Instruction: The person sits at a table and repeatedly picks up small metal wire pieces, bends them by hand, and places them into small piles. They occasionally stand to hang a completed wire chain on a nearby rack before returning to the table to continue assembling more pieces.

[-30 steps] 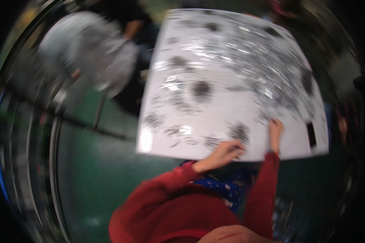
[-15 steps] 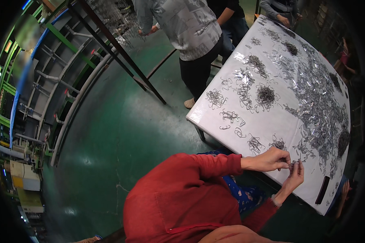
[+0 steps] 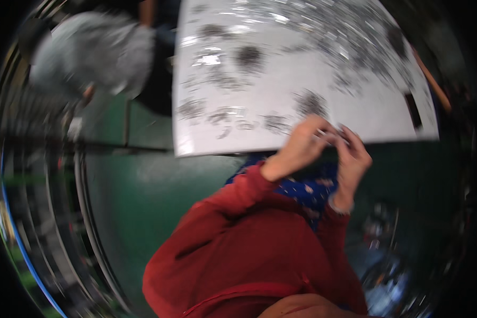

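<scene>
At the near edge of the white table (image 3: 376, 124), my two hands meet with fingertips close together. My left hand (image 3: 301, 147) is closed in a pinch, and my right hand (image 3: 353, 161) pinches opposite it. Motion smears whatever sits between the fingers; it looks small, and I cannot make out its kind. Just beyond my left hand is a dark pile of bent wire hooks (image 3: 309, 102). A smaller heap of hooks (image 3: 274, 123) lies to its left.
Shiny small metal pieces (image 3: 339, 40) spread across the table's far part. Another dark hook pile (image 3: 249, 57) lies farther left. A black bar (image 3: 412, 110) rests near the right edge. A person in a grey patterned top (image 3: 98, 53) stands beyond the table's left side.
My view has swung round, so the table now appears straight ahead and the picture is blurred. Both hands stay together in a pinch near the table edge.
</scene>
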{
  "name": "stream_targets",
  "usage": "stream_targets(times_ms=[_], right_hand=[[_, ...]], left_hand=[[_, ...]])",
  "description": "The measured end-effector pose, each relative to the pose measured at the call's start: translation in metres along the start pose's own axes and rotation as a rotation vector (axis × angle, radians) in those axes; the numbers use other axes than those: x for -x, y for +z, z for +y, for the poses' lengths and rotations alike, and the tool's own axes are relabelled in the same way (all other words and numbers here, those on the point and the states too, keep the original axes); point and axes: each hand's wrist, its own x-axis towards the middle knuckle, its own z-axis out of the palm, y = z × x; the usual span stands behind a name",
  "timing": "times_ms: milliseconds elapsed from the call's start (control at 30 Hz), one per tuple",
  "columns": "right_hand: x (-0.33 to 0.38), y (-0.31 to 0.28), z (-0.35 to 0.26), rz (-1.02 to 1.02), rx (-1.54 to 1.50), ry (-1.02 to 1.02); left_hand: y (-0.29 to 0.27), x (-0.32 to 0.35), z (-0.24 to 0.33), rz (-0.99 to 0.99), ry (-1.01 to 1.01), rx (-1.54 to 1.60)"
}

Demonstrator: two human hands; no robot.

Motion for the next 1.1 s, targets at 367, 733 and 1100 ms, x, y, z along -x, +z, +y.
stream_targets(times_ms=[367, 733, 1100], right_hand=[[0.005, 0.0, 0.002, -0.002, 0.323, -0.256], [-0.03, -0.003, 0.023, 0.131, 0.042, -0.087], [-0.174, -0.015, 0.147, -0.314, 0.89, -0.473]], left_hand=[[0.007, 0.001, 0.002, -0.089, -0.417, 0.457], [0.012, -0.008, -0.017, 0.097, -0.23, 0.484], [-0.007, -0.004, -0.007, -0.123, -0.16, 0.32]])
